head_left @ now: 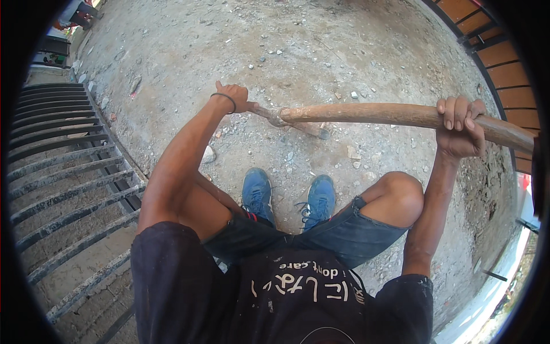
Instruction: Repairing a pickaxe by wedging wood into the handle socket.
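Observation:
A pickaxe with a long wooden handle lies crosswise in front of me, above the ground. Its worn metal head is at the left end of the handle, and the blunt far tip points down and right. My left hand, with a dark band at the wrist, is closed around the other end of that head. Further right, the fingers of my right hand wrap around the handle, whose butt runs on toward the right rim. The part of the head inside my left hand is hidden.
Dusty ground strewn with stones spreads ahead. My blue shoes stand below the pickaxe, between my bent knees. A metal bar grate runs along the left. An orange-panelled fence curves along the right. Someone's legs show at the far left.

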Demonstrator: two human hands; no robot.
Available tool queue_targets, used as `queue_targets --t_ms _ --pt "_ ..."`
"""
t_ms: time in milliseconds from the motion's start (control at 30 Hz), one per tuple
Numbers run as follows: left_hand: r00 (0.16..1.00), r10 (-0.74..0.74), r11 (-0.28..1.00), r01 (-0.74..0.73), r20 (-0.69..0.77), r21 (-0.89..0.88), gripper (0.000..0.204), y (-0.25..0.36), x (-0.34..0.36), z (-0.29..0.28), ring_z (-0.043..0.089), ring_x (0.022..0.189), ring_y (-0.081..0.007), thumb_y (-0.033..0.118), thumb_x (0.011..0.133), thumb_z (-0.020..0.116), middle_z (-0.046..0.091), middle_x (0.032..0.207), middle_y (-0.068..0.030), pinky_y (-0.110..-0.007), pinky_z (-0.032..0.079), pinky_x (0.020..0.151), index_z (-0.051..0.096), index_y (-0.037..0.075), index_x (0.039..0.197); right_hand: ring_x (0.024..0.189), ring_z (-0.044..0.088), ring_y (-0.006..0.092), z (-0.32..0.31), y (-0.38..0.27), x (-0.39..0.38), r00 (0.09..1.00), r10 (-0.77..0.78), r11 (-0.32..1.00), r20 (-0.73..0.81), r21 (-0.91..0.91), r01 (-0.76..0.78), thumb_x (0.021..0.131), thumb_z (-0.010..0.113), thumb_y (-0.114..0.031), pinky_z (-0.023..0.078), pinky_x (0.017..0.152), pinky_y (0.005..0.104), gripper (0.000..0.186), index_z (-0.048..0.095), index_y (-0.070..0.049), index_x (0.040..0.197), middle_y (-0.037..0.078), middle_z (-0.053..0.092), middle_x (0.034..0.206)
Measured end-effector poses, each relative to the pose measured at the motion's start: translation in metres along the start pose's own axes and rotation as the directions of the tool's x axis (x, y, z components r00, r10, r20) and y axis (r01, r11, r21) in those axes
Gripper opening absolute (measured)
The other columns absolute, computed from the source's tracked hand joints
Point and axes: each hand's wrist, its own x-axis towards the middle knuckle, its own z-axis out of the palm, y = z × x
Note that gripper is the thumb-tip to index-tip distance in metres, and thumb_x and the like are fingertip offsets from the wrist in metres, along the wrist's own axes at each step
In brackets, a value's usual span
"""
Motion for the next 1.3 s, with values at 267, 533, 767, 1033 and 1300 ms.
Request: queue_targets --t_ms 267,533,767,1033,1300 --pt "0.851 0.036 0.943 -0.203 -0.525 -0.265 0.068 -0.004 -0.016 -0.139 0.062 0.100 -0.0375 0.062 0.095 0.035 0.066 0.100 -0.0230 -0.045 0.044 0.093 0.070 0.006 0.112 0.061 0.043 0.0160 -0.032 -0.015 0.021 0.998 0.057 0.998 -0.038 -0.032 -0.058 0.072 0.056 -0.010 0.040 0.082 0.0386 0.013 0.043 -0.012 0.074 0.002 0.040 0.063" --pt "0.978 -0.067 0.959 0.009 -0.197 -0.284 0.086 -0.084 0.003 -0.054 0.046 0.129 -0.0393 -0.003 0.080 0.042 0.046 0.137 -0.0311 -0.042 0.038 0.108 0.008 0.020 0.155 0.070 0.059 0.0149 0.116 0.100 0.106 0.974 0.219 0.868 0.055 -0.467 -0.169 0.070 0.069 -0.013 0.047 0.069 0.0293 0.017 0.054 -0.008 0.074 0.004 0.056 0.070" --pt "0.990 -0.090 0.830 0.135 0.109 -0.542 0.061 -0.095 -0.018 -0.078 0.063 0.111 -0.0283 0.008 0.083 0.051 0.063 0.120 -0.0227 -0.038 0.046 0.099 0.043 0.009 0.143 0.061 0.057 0.0110 0.170 0.172 0.146 0.975 0.212 0.795 -0.072 -0.567 -0.215 0.069 0.071 -0.006 0.044 0.058 0.0258 0.021 0.057 -0.004 0.085 0.003 0.058 0.069" --pt "0.995 -0.076 0.903 0.041 -0.064 -0.429 0.071 -0.133 -0.011 -0.032 0.060 0.113 -0.0317 0.003 0.073 0.066 0.060 0.125 -0.0227 -0.038 0.049 0.092 0.047 0.010 0.141 0.063 0.055 0.0133 0.141 0.144 0.126 0.977 0.214 0.843 0.001 -0.506 -0.184 0.068 0.070 -0.006 0.047 0.064 0.0283 0.022 0.052 -0.006 0.081 0.003 0.054 0.068" --pt "0.997 0.014 0.906 -0.044 -0.073 -0.420 0.059 -0.120 0.001 -0.038 0.062 0.108 -0.0294 0.028 0.081 0.069 0.064 0.119 -0.0182 -0.038 0.048 0.092 0.054 0.014 0.136 0.069 0.057 0.0154 0.096 0.095 0.097 0.987 0.161 0.908 -0.022 -0.389 -0.157 0.066 0.071 -0.008 0.045 0.068 0.0293 0.020 0.054 -0.006 0.075 0.003 0.052 0.070"
